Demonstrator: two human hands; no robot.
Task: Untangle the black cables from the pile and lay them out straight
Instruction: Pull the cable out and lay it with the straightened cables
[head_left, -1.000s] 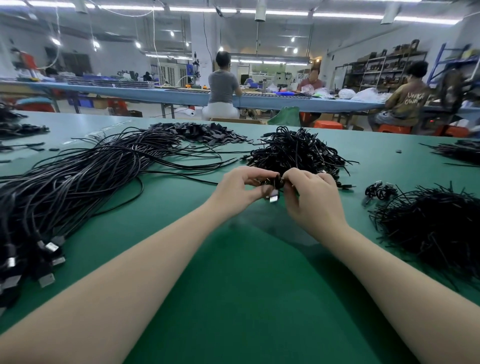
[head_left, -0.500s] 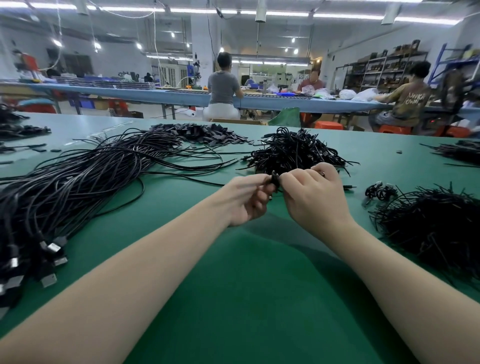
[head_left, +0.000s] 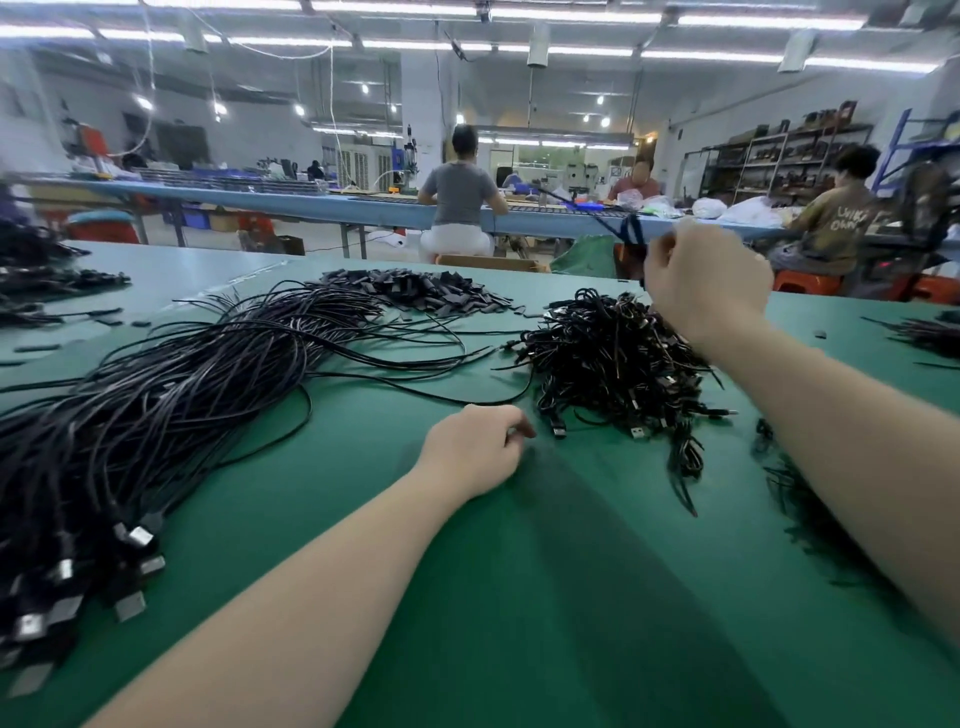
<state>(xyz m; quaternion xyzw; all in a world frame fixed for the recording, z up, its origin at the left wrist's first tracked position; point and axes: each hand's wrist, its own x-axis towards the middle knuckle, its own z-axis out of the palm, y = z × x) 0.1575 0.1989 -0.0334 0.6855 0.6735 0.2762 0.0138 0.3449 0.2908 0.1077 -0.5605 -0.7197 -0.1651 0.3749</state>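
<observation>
A tangled pile of short black cables (head_left: 613, 358) lies on the green table (head_left: 519, 597), just beyond my hands. My right hand (head_left: 706, 280) is raised above the pile's right side and grips one black cable (head_left: 630, 229), whose blurred loose end swings up and to the left. My left hand (head_left: 478, 447) rests low on the table in front of the pile, fingers curled with the thumb against the forefinger; whether it pinches anything is hidden. A long bundle of laid-out black cables (head_left: 156, 415) stretches along the left, plugs toward me.
A heap of small flat black pieces (head_left: 415, 291) sits at the back centre. More dark strands (head_left: 810, 509) lie under my right forearm, and other cable heaps (head_left: 930, 332) at the far right and far left (head_left: 41, 275). Several people sit at a blue bench (head_left: 311, 205) behind.
My hands were together on a coiled cable. My right hand has swung up and to the right with the cable, which is uncoiling; my left hand dropped to the table.
</observation>
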